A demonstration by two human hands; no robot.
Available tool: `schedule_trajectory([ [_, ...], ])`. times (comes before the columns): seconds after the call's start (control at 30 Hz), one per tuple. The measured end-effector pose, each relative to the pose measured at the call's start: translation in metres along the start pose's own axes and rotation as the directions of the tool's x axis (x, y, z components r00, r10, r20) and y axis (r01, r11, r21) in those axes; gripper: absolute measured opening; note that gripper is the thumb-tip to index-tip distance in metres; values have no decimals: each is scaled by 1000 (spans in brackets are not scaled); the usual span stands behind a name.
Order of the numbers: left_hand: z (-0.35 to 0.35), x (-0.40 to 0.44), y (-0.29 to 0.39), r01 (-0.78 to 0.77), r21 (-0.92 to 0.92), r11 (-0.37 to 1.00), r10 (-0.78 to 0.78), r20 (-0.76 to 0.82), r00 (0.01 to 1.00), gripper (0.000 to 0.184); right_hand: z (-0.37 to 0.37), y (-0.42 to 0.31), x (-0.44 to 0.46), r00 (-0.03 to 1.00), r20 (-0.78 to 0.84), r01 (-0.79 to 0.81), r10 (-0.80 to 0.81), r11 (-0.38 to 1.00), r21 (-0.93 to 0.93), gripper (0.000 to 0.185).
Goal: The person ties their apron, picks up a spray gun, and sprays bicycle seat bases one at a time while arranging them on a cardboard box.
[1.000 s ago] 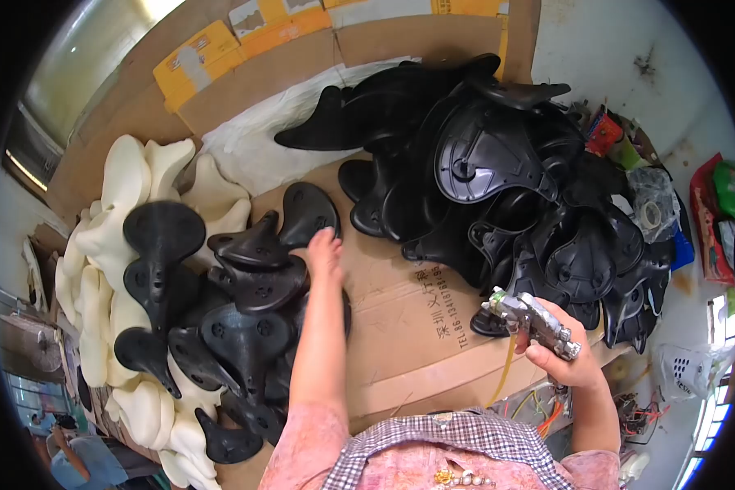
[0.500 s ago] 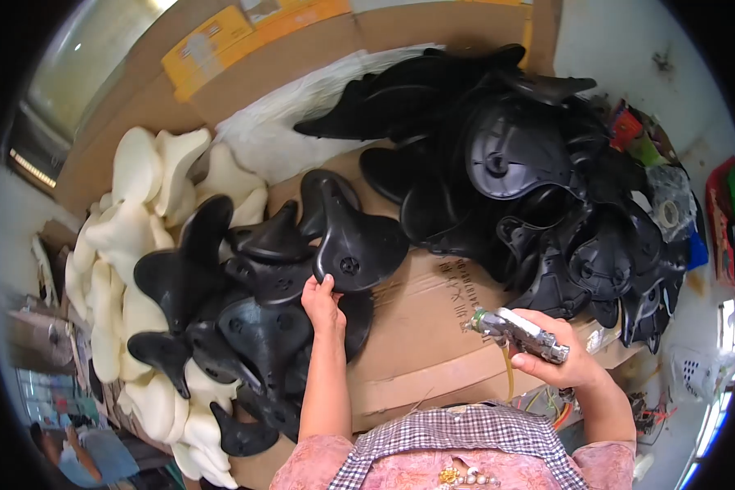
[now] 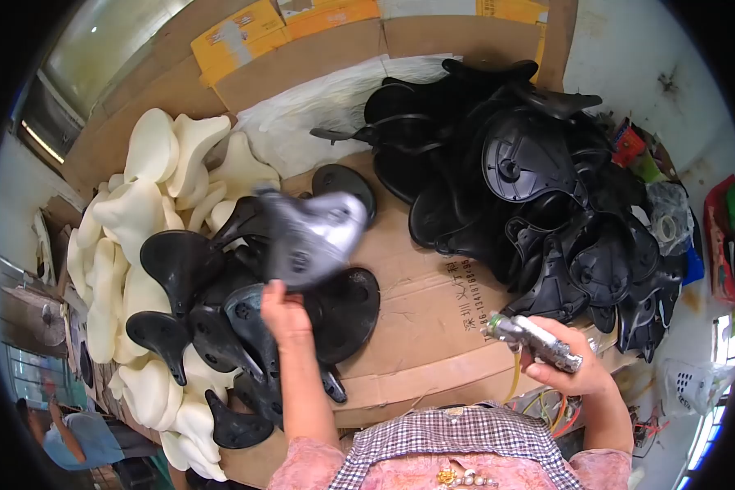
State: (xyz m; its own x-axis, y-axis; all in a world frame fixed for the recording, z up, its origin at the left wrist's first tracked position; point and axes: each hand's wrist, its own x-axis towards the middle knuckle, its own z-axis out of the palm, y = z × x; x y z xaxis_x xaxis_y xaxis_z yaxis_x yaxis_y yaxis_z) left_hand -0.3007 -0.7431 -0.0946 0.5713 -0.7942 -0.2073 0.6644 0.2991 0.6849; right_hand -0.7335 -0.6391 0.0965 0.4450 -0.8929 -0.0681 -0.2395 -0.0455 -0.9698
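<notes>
A black bicycle saddle cover [image 3: 314,237], smeared by motion and shining grey, hangs over the left pile. At its lower edge my left hand [image 3: 286,314] is closed on it, with thumb and fingers at the rim. Under and around it lie several more black saddle covers [image 3: 180,261]. My right hand [image 3: 559,359] is wrapped round a worn metal spray gun [image 3: 539,339] with a green-ringed tip that points left. A yellowish hose [image 3: 515,376] runs down from the gun. Beneath both hands is a cardboard sheet [image 3: 416,327] with printed lettering.
Cream foam saddle pads [image 3: 139,220] are heaped at the left. A large pile of black saddle parts [image 3: 531,155] fills the right side. Plastic bags and tape [image 3: 668,224] lie by the right wall. Another person [image 3: 90,437] is at the lower left.
My left hand has moved left and slightly down with the saddle cover, which has turned and blurred. My right hand with the spray gun has shifted slightly right and down.
</notes>
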Motion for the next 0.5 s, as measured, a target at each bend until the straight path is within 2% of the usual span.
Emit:
schedule_trajectory([
  [0.1,39,25,37,-149,-381,912,129,-76,989,38,-8,5,8,994,-108,15,-4,995,100,59],
  [0.13,46,41,30,-82,-426,901,94,6,996,48,-11,7,14,989,-148,27,-9,993,119,60],
  [0.2,75,81,-8,51,-228,972,-5,200,980,41,-17,8,28,978,-202,78,-48,987,142,63],
  [0.23,99,99,-31,167,-122,978,-146,160,976,48,-19,5,36,978,-202,81,-52,987,138,63],
  [0.27,135,106,-50,227,47,973,-230,61,971,66,-21,0,44,970,-232,113,-78,983,146,64],
  [0.3,164,120,-70,241,207,948,-263,85,961,82,-24,-4,50,959,-264,145,-101,978,151,66],
  [0.33,192,136,-89,278,268,923,-298,37,954,85,-27,-6,54,957,-269,160,-112,974,161,67],
  [0.37,219,151,-103,307,382,872,-344,30,939,106,-29,-9,58,954,-277,159,-112,976,152,67],
  [0.4,248,158,-113,338,429,838,-336,-83,938,92,-29,-12,62,950,-287,177,-122,968,175,67],
  [0.43,253,189,-137,343,423,838,-345,-75,936,92,-29,-16,65,946,-296,198,-134,960,197,67],
  [0.5,242,269,-192,270,269,925,-224,-188,956,65,-31,-20,66,955,-274,167,-112,968,188,65],
])
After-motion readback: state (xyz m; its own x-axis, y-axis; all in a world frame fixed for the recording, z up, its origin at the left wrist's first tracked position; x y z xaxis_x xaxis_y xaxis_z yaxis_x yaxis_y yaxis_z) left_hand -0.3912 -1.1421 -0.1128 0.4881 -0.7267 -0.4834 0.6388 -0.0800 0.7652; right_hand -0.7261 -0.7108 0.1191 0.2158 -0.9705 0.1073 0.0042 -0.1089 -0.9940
